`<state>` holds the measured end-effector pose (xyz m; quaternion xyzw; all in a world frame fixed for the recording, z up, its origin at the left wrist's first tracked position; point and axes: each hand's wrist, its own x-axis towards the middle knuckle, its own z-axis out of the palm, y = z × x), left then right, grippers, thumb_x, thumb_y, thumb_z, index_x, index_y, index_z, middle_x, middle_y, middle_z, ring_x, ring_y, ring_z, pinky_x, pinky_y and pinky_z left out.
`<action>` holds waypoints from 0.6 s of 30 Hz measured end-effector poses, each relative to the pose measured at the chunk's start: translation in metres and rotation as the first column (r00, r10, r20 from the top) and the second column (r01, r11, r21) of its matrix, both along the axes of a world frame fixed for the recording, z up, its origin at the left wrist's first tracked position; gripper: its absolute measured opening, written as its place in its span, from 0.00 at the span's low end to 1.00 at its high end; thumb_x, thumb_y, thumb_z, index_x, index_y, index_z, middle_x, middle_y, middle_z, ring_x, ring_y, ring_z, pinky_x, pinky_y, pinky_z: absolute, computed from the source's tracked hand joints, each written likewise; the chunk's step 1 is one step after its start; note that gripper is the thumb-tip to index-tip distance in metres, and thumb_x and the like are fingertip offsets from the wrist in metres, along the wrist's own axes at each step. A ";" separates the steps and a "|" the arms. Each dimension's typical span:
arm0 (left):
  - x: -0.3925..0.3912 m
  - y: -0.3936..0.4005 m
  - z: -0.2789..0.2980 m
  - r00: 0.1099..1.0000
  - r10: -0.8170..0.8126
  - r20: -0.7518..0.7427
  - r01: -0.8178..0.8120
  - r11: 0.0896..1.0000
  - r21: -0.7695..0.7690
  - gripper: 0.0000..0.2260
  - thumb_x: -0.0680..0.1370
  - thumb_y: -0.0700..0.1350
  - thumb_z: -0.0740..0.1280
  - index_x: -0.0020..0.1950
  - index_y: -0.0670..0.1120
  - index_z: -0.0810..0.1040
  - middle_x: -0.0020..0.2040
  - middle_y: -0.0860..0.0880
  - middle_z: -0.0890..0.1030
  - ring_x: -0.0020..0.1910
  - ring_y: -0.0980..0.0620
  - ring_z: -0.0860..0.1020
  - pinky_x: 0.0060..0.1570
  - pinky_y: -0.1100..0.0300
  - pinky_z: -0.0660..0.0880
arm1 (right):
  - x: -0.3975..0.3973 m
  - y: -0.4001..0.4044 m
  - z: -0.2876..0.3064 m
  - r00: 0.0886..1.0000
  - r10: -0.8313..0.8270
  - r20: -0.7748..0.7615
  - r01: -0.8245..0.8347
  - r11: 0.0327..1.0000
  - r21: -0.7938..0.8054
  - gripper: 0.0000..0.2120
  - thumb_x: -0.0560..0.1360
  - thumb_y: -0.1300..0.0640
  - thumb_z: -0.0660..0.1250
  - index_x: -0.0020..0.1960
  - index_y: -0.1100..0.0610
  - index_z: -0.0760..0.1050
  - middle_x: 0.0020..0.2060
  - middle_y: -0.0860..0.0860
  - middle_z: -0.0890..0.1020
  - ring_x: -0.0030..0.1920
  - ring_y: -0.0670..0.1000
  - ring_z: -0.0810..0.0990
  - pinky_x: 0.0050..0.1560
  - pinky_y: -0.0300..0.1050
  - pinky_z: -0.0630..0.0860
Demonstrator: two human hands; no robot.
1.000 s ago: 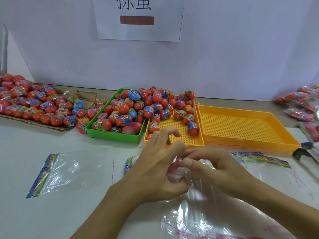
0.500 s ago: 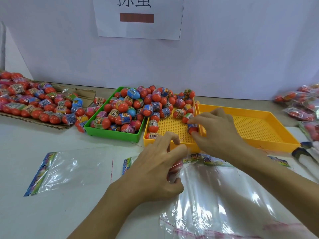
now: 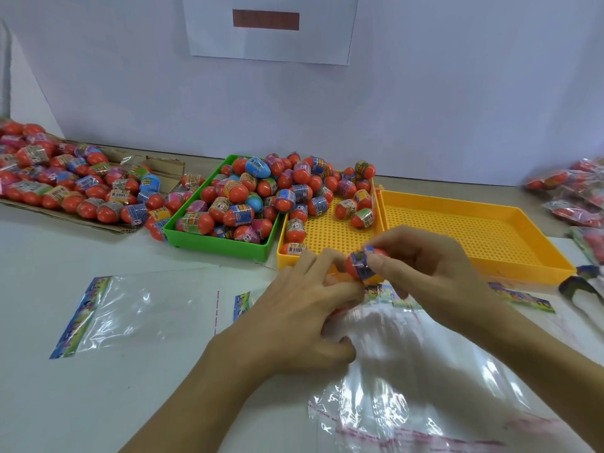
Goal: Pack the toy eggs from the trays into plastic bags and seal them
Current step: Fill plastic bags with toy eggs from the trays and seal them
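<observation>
At centre frame, above a white bench (image 3: 49, 403) before a pale wall (image 3: 457, 93), the right hand (image 3: 434, 273) pinches a toy egg (image 3: 359, 268); the left hand (image 3: 294, 325) pinches a plastic bag (image 3: 425, 371).

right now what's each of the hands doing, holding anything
Left hand: fingers curled, gripping the mouth of the plastic bag.
Right hand: pinching a toy egg just above the bag's opening.

A pale wall (image 3: 457, 93) rises at twelve o'clock, bearing a paper sign (image 3: 271, 27); a white tabletop (image 3: 98, 387) lies below.
</observation>
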<state>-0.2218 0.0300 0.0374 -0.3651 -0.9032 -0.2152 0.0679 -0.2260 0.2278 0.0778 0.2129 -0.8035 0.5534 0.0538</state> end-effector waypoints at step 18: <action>0.009 0.004 0.005 0.994 -0.100 0.037 0.098 0.994 0.045 0.18 0.70 0.52 0.71 0.54 0.61 0.66 0.66 0.56 0.57 0.58 0.54 0.61 0.51 0.60 0.65 | 0.011 0.010 -0.034 0.981 -0.028 0.192 0.036 0.999 -0.039 0.11 0.69 0.55 0.76 0.45 0.58 0.77 0.46 0.53 0.86 0.26 0.40 0.72 0.30 0.31 0.67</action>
